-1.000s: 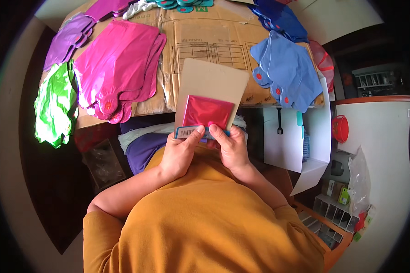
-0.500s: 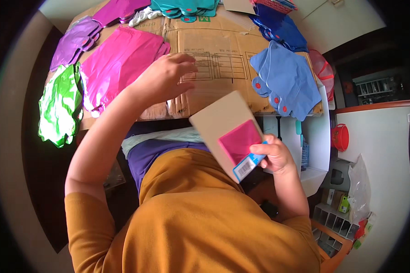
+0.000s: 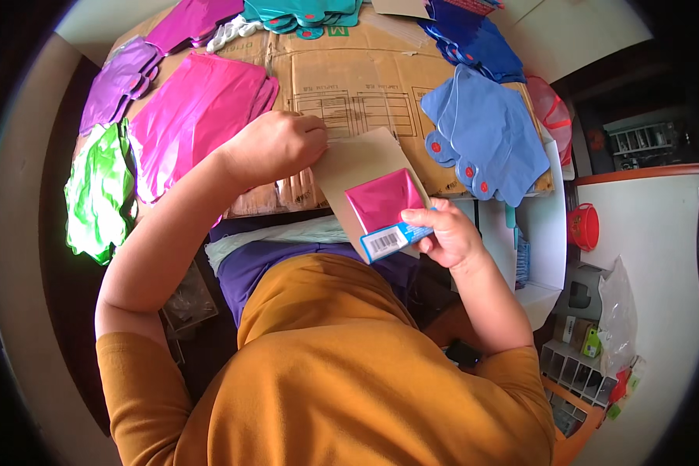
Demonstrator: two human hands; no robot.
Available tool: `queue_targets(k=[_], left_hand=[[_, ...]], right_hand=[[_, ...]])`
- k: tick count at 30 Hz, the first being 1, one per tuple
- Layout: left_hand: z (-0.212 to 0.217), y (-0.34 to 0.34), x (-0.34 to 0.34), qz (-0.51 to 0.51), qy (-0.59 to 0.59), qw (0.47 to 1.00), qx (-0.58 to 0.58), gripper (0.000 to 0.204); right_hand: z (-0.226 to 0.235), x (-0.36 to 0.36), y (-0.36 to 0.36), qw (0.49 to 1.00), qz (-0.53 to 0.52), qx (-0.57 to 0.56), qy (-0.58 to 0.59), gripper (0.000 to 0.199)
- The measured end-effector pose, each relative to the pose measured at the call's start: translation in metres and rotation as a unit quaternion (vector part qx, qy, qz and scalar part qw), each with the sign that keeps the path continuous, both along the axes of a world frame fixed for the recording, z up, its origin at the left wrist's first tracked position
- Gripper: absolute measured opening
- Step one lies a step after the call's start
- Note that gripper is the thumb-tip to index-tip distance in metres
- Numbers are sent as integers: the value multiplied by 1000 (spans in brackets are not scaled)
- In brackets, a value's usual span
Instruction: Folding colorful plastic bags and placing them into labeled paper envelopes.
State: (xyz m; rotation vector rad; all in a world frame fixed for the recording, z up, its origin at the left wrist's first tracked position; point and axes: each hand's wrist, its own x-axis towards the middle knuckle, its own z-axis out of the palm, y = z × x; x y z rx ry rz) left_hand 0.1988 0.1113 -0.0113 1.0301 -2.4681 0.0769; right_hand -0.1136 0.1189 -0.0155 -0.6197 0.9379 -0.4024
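My right hand [image 3: 448, 231] grips the lower right of a tan card [image 3: 369, 147]. A folded square of shiny pink foil [image 3: 382, 198] lies on the card, with my thumb on its lower right corner. Below the foil runs a blue and white barcode label [image 3: 384, 242], partly covered by my fingers. My left hand [image 3: 279, 144] is closed at the card's upper left corner, over the cardboard; what its curled fingers hold, if anything, is hidden. Under my left forearm lies a stack of flat pink foil balloons [image 3: 194, 116].
Around the cardboard sheet [image 3: 318, 62] lie more flat foil balloons: green [image 3: 99, 190], purple [image 3: 120, 89], teal [image 3: 299, 14], dark blue [image 3: 478, 46] and light blue [image 3: 489, 128]. An open white box [image 3: 540, 233] stands at the right, near a red basket [image 3: 584, 227].
My right hand has raised the card with the pink foil up and left, over the cardboard's near edge. My left hand has closed its fingers beside the card's corner.
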Motion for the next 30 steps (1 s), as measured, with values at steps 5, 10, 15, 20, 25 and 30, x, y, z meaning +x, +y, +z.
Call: queue_targets(k=[5, 10, 15, 20, 25, 30], left_hand=[[7, -3, -5, -29, -17, 999, 22, 12], [8, 0, -18, -54, -11, 998, 4, 15], [0, 18, -19, -53, -18, 998, 39, 17], [-2, 45, -24, -26, 42, 997, 57, 28], [7, 53, -38, 72, 67, 989, 110, 29], [6, 42, -59, 102, 17, 990, 101, 23]], right_hand=[[-12, 9, 29, 994, -32, -94, 44, 13], [-13, 21, 45, 987, -83, -129, 42, 14], [-13, 24, 30, 980, -13, -187, 63, 18], [-11, 31, 25, 984, -6, -168, 62, 18], [-16, 38, 30, 990, -21, -132, 45, 12], [-27, 42, 38, 991, -30, -131, 22, 11]])
